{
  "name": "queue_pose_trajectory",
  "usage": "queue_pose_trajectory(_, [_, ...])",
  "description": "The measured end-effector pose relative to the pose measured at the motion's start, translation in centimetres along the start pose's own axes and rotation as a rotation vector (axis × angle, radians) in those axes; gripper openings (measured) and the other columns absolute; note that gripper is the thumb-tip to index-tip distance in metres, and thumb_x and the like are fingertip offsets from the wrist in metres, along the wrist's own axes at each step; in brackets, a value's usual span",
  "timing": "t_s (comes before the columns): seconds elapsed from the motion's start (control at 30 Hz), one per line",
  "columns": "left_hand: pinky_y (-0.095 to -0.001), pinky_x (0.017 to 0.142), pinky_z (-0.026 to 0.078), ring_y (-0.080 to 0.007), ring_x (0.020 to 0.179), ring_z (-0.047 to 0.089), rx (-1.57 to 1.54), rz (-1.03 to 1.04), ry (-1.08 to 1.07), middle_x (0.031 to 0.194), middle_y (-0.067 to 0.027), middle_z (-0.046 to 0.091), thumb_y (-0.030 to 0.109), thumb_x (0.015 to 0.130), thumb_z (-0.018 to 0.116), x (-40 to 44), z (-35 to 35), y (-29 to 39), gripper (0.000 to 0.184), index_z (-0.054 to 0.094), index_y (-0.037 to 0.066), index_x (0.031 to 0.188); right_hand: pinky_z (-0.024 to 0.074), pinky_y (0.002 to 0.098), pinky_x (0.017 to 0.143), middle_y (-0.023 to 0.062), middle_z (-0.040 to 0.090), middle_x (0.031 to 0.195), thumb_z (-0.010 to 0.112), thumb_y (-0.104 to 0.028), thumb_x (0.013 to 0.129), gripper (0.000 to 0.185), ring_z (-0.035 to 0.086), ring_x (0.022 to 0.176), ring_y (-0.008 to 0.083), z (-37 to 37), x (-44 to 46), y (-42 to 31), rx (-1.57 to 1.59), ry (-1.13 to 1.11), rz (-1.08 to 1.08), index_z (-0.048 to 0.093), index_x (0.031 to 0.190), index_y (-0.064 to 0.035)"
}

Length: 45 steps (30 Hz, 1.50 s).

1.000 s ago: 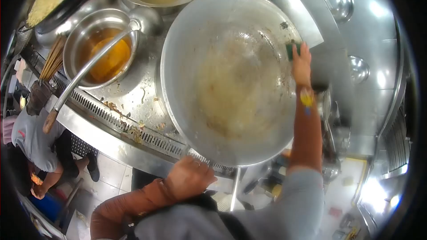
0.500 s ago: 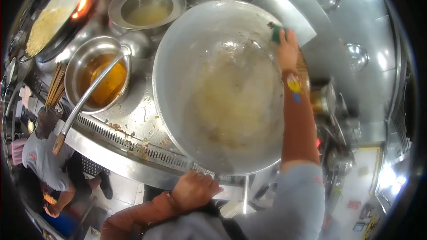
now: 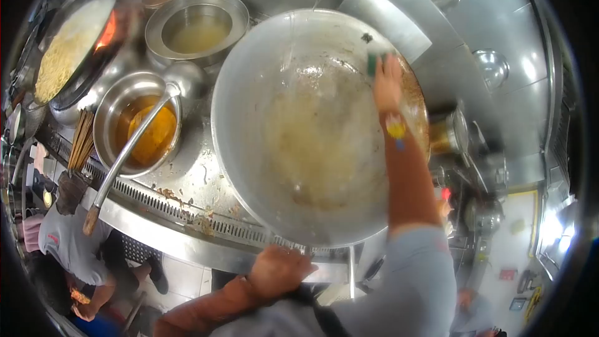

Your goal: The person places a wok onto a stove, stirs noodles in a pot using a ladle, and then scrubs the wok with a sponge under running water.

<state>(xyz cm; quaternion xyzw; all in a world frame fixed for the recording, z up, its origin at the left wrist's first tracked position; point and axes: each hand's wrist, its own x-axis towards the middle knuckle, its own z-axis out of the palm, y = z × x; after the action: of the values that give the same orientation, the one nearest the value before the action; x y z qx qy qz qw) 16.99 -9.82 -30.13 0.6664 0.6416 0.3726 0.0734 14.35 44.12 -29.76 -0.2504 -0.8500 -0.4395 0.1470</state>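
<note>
A large metal wok (image 3: 249, 106) holds cloudy, yellowish water, and a thin stream of water falls into it from above. My right hand (image 3: 388, 84) presses a green scouring pad (image 3: 372, 64) against the upper right inner wall. A dark spot marks the wall just above the pad. My left hand (image 3: 281, 271) is closed at the wok's near edge; a handle there is mostly hidden under the fingers and cannot be made out clearly.
Left of the wok stand a pot of orange liquid (image 3: 167, 143) with a ladle (image 3: 134, 143) across it, and a pot of cloudy liquid (image 3: 238, 20). A pan of noodles (image 3: 59, 65) sits near a flame at upper left. A co-worker (image 3: 75, 240) is at lower left.
My right hand and the green pad have moved left and slightly down along the wok's wall. My left hand stays at the near edge. The camera view has shifted.
</note>
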Motion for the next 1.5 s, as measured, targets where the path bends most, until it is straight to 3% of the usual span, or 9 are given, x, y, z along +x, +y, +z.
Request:
queue_pose_trajectory(0.17, [-0.0322,0.062,0.042,-0.0143,0.063,0.058,-0.029,-0.002,0.048,0.071,0.0029,0.058,0.030,0.082,0.070,-0.6,0.7,-0.1,0.007,0.067,0.024,0.081,0.0275,0.0564,0.114,0.0189,0.052,0.137,0.058,-0.017,0.086,0.031,0.040,0.137,0.0352,-2.0,0.4,-6.1,-0.037,-0.210,0.036,0.072,0.111,-0.0064])
queue_pose_trajectory(0.3, [-0.0319,0.061,0.042,-0.0146,0.063,0.058,0.003,-0.027,-0.004,0.068,0.0032,0.057,0.030,0.083,0.071,0.1,0.3,0.2,0.012,0.065,0.021,0.077,0.0238,0.0605,0.114,0.0244,0.042,0.147,0.057,-0.026,0.092,0.050,0.032,0.141,0.0418,-6.1,10.4,-19.1,0.179,0.072,0.289,0.055,0.133,0.0020])
queue_pose_trajectory(0.4, [-0.0318,0.061,0.042,-0.0148,0.062,0.058,0.028,-0.021,0.003,0.067,0.0035,0.057,0.031,0.084,0.071,0.6,-0.1,0.3,0.016,0.064,0.019,0.075,0.0218,0.0613,0.114,0.0291,0.027,0.155,0.052,-0.024,0.094,0.062,0.025,0.144,0.0462,-2.7,5.1,-11.2,0.526,0.103,0.001,0.035,0.147,0.0035])
queue_pose_trajectory(0.57, [-0.0315,0.060,0.042,-0.0149,0.059,0.057,-0.042,0.040,0.089,0.065,0.0039,0.056,0.033,0.084,0.071,0.0,0.5,-0.2,0.020,0.064,0.017,0.073,0.0187,0.0625,0.115,0.0365,0.015,0.156,0.050,-0.024,0.095,0.067,0.015,0.145,0.0523,-2.3,0.7,-6.5,0.273,-0.143,0.285,0.025,0.149,0.0077])
queue_pose_trajectory(0.7, [-0.0324,0.060,0.043,-0.0153,0.060,0.057,-0.018,-0.011,0.066,0.064,0.0026,0.054,0.031,0.084,0.070,0.3,0.5,0.0,0.019,0.062,0.018,0.073,0.0201,0.0617,0.114,0.0352,0.017,0.155,0.052,-0.029,0.095,0.067,0.018,0.144,0.0514,-2.9,8.0,-19.0,0.676,0.312,0.324,0.029,0.149,0.0049])
queue_pose_trajectory(1.07, [-0.0363,0.059,0.042,-0.0191,0.057,0.055,-0.032,0.011,0.102,0.064,-0.0003,0.054,0.032,0.085,0.070,-0.2,1.1,-0.1,0.023,0.061,0.016,0.072,0.0140,0.0555,0.118,0.0210,0.028,0.158,0.045,-0.043,0.098,0.063,0.020,0.149,0.0340,-11.2,-16.0,4.7,0.174,-0.841,-0.230,0.040,0.149,-0.0069])
queue_pose_trajectory(1.17, [-0.0347,0.059,0.042,-0.0183,0.057,0.055,-0.030,0.013,0.105,0.063,0.0009,0.052,0.032,0.085,0.072,-0.6,1.5,-0.2,0.026,0.060,0.017,0.067,0.0161,0.0578,0.117,0.0217,0.025,0.159,0.044,-0.048,0.097,0.065,0.020,0.148,0.0372,-7.7,-14.1,4.5,0.117,-0.548,-0.231,0.041,0.148,-0.0069])
queue_pose_trajectory(1.33, [-0.0344,0.057,0.042,-0.0175,0.058,0.055,-0.031,0.098,0.125,0.064,-0.0007,0.052,0.030,0.086,0.067,-0.2,0.7,-1.1,0.021,0.059,0.016,0.073,0.0027,0.0645,0.116,0.0314,-0.006,0.160,0.036,-0.052,0.100,0.080,-0.008,0.146,0.0528,-5.8,2.7,-13.6,0.700,-0.463,0.250,0.003,0.157,-0.0068])
queue_pose_trajectory(1.5, [-0.0357,0.057,0.043,-0.0183,0.057,0.056,-0.019,0.050,0.078,0.063,-0.0010,0.054,0.033,0.086,0.068,-0.2,0.9,-0.7,0.025,0.061,0.014,0.071,0.0001,0.0633,0.116,0.0358,-0.006,0.158,0.035,-0.053,0.099,0.082,-0.007,0.146,0.0539,-14.6,6.0,-26.8,1.384,-0.256,0.470,0.002,0.157,-0.0053])
